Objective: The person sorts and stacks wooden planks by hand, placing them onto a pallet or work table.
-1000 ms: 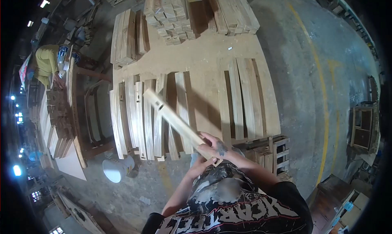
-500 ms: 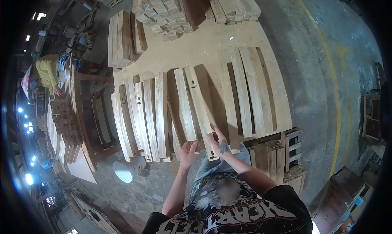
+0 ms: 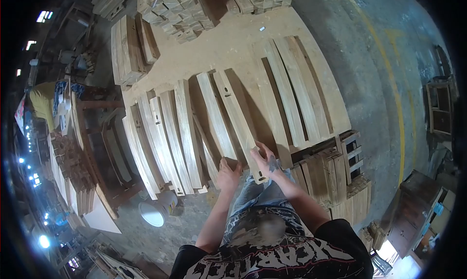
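Note:
My right hand [image 3: 267,161] is closed around the near end of a long wooden piece [image 3: 238,114], which has slots cut near both ends. That end sticks out past the table edge, over my legs. At the near end of the plain wooden piece [image 3: 217,121] just to its left, my left hand [image 3: 229,175] has its fingers curled against the wood. Several more wooden pieces [image 3: 185,128] lie side by side to the left, some with slots. To the right rest several plain pieces [image 3: 296,87], apart from my hands.
The pieces lie on a broad tabletop [image 3: 214,50] with stacked timber [image 3: 170,11] at its far side. A white bucket [image 3: 154,211] stands on the floor at left. More wood [image 3: 323,177] is stacked at right. Another person [image 3: 44,101] works at a bench on the left.
My left hand has moved up to the near end of the plain piece. My right hand stays on the slotted piece. The whole view has shifted and turned slightly.

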Action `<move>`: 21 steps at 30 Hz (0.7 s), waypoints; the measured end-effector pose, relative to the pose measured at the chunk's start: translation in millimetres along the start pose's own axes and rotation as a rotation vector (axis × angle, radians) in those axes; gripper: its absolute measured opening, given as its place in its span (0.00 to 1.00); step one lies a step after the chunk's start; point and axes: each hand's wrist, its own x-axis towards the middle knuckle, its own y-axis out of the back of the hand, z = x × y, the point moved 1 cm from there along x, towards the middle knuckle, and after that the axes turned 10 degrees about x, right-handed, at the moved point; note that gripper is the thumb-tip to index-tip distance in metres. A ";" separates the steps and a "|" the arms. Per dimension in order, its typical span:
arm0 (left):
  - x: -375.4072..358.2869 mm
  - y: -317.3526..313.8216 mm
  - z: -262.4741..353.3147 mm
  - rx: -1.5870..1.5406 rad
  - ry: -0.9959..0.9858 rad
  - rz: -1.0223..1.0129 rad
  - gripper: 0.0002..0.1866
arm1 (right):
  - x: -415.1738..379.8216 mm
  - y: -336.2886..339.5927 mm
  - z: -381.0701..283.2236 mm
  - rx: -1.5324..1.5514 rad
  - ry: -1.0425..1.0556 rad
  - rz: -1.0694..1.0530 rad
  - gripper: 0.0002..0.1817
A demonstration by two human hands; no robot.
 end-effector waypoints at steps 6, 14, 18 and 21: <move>7.2 -3.9 -16.5 -0.015 -0.083 -0.069 0.35 | -13.4 -2.0 -15.4 0.333 -0.244 -0.056 0.26; -22.5 -31.6 -28.0 -0.101 -0.149 0.002 0.35 | -8.9 -6.3 1.6 0.307 -0.259 0.036 0.33; -25.3 -23.6 -35.6 -0.154 -0.185 0.032 0.32 | -11.1 -4.6 -1.5 0.388 -0.298 0.011 0.34; -11.1 31.3 -9.6 -0.327 -0.103 -0.042 0.32 | -25.8 -14.5 -40.7 0.430 -0.538 -0.025 0.35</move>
